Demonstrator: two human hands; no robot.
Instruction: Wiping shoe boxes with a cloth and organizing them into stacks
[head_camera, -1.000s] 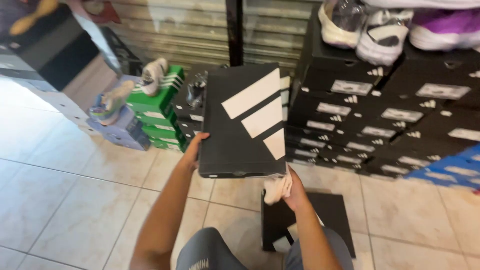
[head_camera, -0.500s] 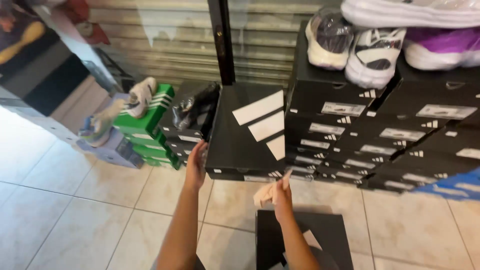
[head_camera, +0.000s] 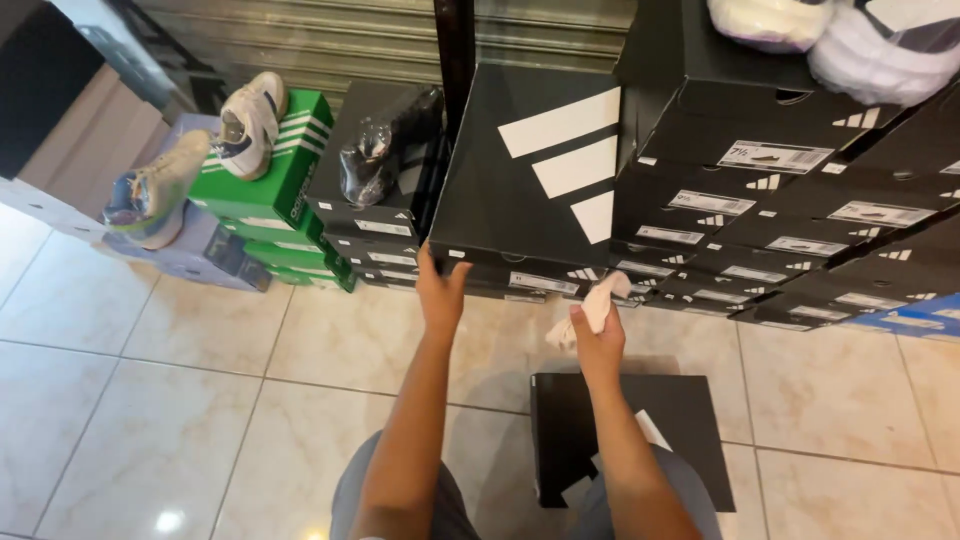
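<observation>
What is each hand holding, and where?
Right hand grips a crumpled white paper by its lower end. Left hand touches the black box at its front edge.

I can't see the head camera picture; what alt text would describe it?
Looking down, a person's left hand touches the front edge of a large black cardboard shoe box with three white stripes, while the right hand holds a crumpled white cloth. Stacks of black shoe boxes and green boxes topped with sneakers stand on the beige tiled floor.

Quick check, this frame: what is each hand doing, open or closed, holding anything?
Left hand: open, fingers touching the front edge of the black shoebox, not gripping it.
Right hand: closed on a crumpled white cloth.
</observation>
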